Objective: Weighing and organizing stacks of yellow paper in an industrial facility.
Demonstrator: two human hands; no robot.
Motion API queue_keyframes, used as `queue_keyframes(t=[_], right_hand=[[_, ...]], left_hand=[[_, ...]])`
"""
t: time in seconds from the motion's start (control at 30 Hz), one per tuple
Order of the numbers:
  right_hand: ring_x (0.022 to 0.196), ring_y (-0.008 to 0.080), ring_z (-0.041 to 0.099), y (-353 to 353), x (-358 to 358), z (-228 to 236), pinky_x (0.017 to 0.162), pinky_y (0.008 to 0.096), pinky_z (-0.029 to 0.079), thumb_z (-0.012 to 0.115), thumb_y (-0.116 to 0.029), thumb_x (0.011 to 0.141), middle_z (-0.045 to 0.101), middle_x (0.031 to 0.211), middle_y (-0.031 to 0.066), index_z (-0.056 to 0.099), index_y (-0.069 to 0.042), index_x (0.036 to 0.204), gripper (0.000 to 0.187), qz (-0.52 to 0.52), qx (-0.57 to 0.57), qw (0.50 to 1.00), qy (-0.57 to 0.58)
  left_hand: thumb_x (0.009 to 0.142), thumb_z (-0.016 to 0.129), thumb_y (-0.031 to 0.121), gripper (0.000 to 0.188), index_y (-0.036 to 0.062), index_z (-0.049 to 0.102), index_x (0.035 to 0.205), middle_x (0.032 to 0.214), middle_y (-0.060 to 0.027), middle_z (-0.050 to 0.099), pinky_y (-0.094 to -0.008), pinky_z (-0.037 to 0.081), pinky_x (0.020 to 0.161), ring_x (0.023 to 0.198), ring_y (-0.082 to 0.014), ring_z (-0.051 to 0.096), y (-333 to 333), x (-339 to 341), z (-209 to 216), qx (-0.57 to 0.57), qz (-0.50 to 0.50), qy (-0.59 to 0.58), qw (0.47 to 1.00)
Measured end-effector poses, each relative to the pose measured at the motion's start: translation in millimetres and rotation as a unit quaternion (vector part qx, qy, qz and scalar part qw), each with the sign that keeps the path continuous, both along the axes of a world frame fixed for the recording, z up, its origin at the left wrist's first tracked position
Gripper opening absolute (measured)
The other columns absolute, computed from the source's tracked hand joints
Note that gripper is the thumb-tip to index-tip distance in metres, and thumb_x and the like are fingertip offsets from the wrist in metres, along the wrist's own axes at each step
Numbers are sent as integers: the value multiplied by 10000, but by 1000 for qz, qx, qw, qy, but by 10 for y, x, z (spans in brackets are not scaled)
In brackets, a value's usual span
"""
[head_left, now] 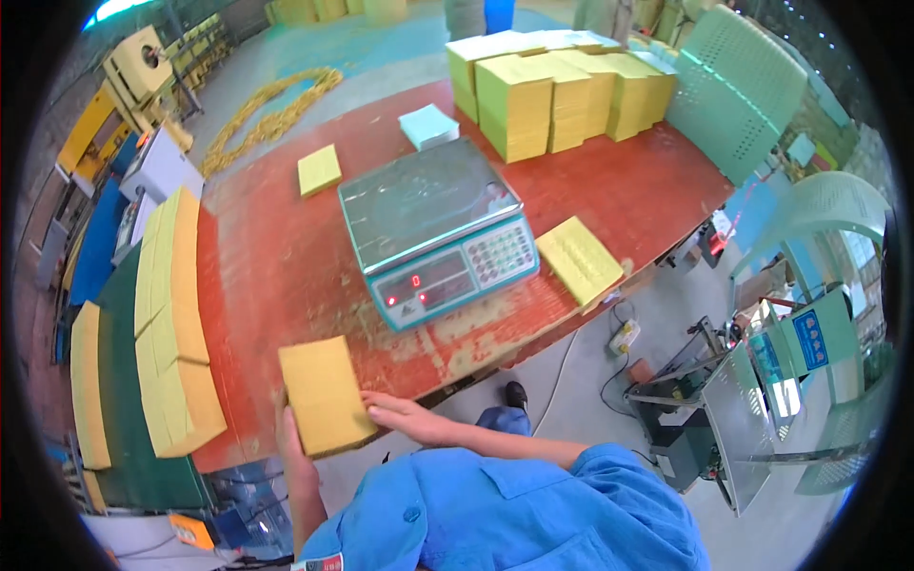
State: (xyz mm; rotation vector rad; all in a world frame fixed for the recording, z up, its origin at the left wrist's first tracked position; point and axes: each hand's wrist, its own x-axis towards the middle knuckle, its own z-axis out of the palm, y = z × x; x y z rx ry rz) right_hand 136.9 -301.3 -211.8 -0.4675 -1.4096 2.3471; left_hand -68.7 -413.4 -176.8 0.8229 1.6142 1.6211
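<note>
Between my hands, at the table's near left edge, is a thick block of yellow paper sheets [326, 395]. My left hand [295, 449] is closed against its left side, with part of the fingers hidden behind it. On the opposite side, the fingers of my right hand [405, 417] press the lower right edge. Beyond the block stands a teal weighing scale [457, 276] with a bare metal pan and lit red digits. A smaller yellow stack [583, 260] lies right of the scale, and a thin yellow pad [319, 171] lies to its far left.
Tall yellow paper stacks [514, 109] fill the far right of the red table [276, 276], beside a perforated green panel [738, 90]. White-blue sheets [428, 127] lie behind the scale. More yellow stacks [171, 324] line the left side. A metal-framed chair [743, 428] stands at the right.
</note>
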Motion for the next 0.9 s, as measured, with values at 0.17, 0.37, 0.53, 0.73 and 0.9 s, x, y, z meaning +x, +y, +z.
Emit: queue_keyframes(t=[0.17,0.37,0.53,0.73,0.9], right_hand=[[1373,235,403,163,-12,132,1133,363,314,473,-334,1042,388,1517,174,329,28,1492,594,-13,100,994,36],[1448,315,299,507,117,408,1169,428,264,640,-315,940,274,1579,184,287,-25,1524,741,-116,376,915,86],[1465,361,258,1049,398,764,1186,452,236,688,-190,888,272,1575,205,292,-29,1531,772,-215,480,846,90],[1437,390,284,1585,897,1237,1168,476,287,700,-148,850,287,1568,186,331,-54,1518,768,-291,527,798,1],[1411,414,306,2213,1119,1210,1142,506,320,725,-159,813,303,1558,175,321,-75,1523,821,-329,552,765,-48]], left_hand=[[1038,412,351,520,24,427,1442,1431,-166,485,-421,446,1054,1303,-265,500,44,62,-232,59,14,-121,991],[1036,402,369,532,35,416,1450,1439,-158,479,-437,444,1059,1307,-275,497,724,116,-343,149,-31,-193,969],[1034,394,385,542,44,406,1456,1446,-151,473,-450,443,1062,1310,-283,495,1671,354,-587,257,-55,-253,931],[1032,385,403,554,54,394,1463,1454,-142,466,-465,442,1067,1314,-293,492,1988,691,-138,185,-122,-316,923],[1031,377,418,564,63,385,1470,1461,-136,461,-479,441,1071,1317,-301,490,2973,1604,633,198,-171,-337,904]])
